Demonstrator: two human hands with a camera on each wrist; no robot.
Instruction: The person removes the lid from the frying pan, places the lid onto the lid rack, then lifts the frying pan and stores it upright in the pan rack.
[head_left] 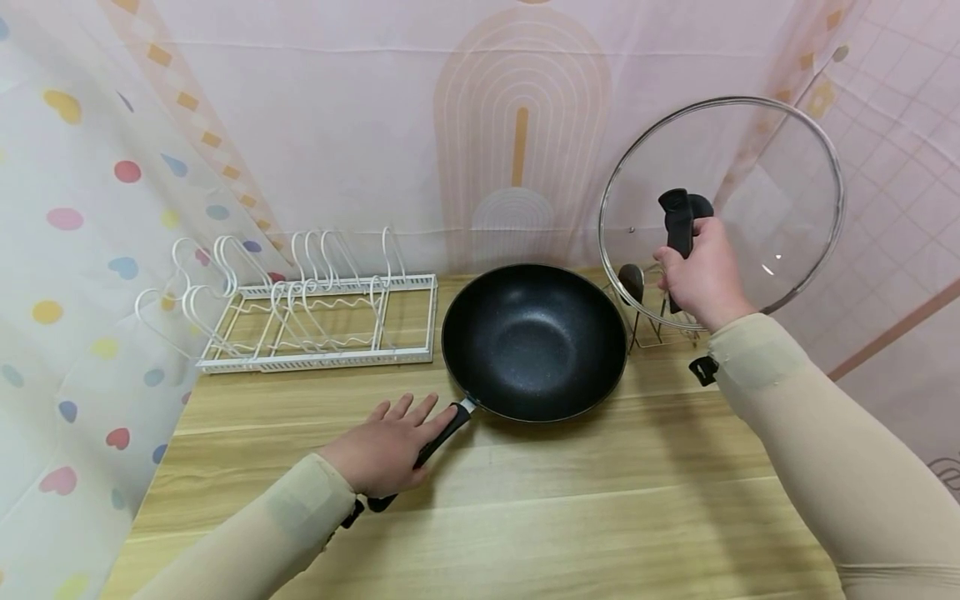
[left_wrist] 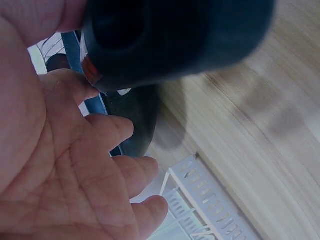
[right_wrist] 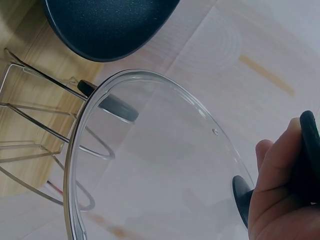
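Note:
A black wok (head_left: 534,342) sits on the wooden table, its long black handle (head_left: 442,437) slanting toward the near left. My left hand (head_left: 386,450) lies over that handle with fingers spread; in the left wrist view the fingers (left_wrist: 117,131) extend loosely past it, not wrapped round. To the right, my right hand (head_left: 705,271) grips the black handle (head_left: 679,221) of a large glass lid (head_left: 787,183) with a metal rim. The lid is raised and tilted steeply beside the wok.
A white wire rack (head_left: 322,360) with upright loops stands left of the wok. Behind the lid's lower edge is a small metal wire rack (right_wrist: 37,127), with a dark oval-ended object (head_left: 632,282) at it. Patterned curtains (head_left: 330,125) hang along the table's back and sides.

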